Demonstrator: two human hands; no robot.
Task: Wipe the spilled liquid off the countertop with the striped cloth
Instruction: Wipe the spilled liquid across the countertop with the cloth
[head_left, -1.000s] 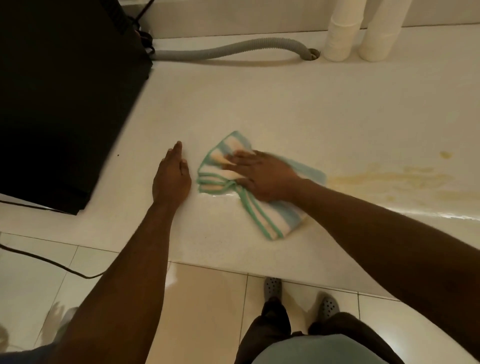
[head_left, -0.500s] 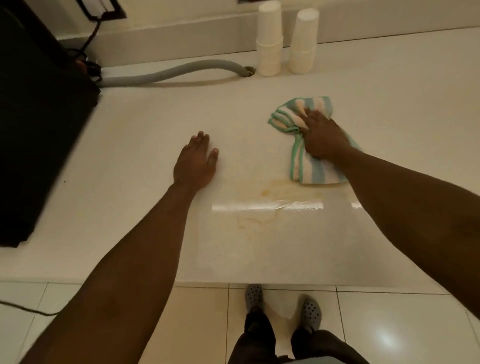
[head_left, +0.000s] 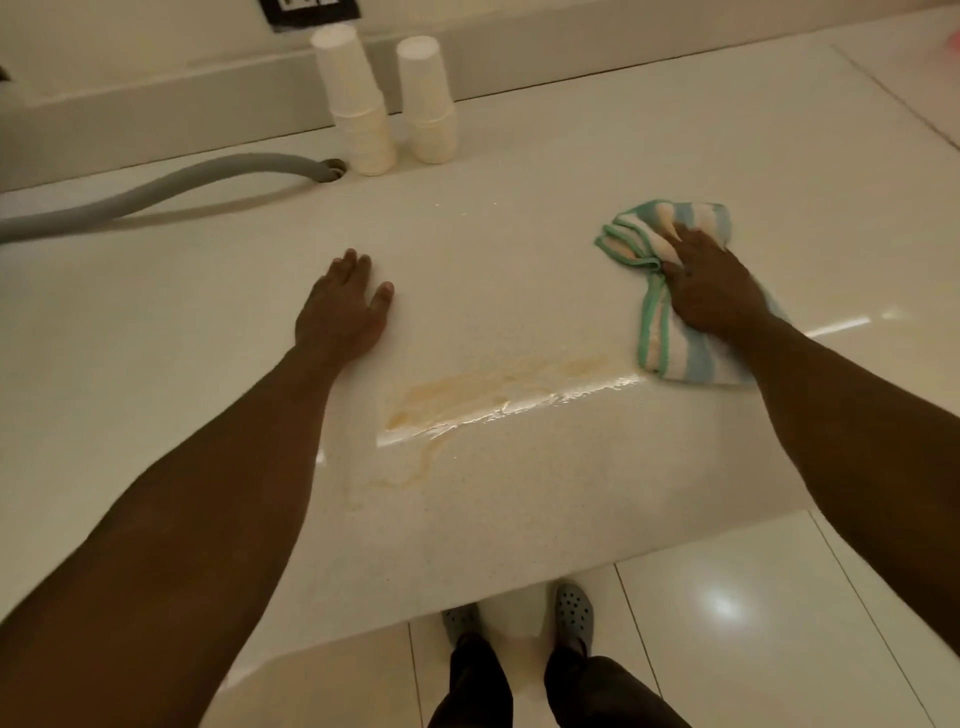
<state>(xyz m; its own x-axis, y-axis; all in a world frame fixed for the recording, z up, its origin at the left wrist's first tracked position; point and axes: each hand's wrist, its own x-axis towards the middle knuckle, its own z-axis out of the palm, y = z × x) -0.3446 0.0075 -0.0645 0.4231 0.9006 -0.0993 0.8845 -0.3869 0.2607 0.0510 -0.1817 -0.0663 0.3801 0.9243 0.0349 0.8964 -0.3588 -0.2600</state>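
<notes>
A crumpled cloth (head_left: 670, 343) with green, blue and white stripes lies on the white countertop (head_left: 519, 249), right of centre. My right hand (head_left: 711, 291) presses down on top of it, fingers closed over the bunched fabric. A yellowish spill (head_left: 467, 395) spreads on the counter to the left of and in front of the cloth, with a thin trail running toward the front edge. My left hand (head_left: 343, 312) rests flat on the counter, fingers apart, just left of and behind the spill.
Two stacks of white paper cups (head_left: 363, 104) stand at the back against the wall ledge. A grey corrugated hose (head_left: 156, 192) runs from the left into a hole in the counter. The counter's front edge is near my feet.
My right hand has swept the cloth from left of the spill, back and rightward across the counter. The view has shifted right; the black appliance has left the frame. My left hand stays flat.
</notes>
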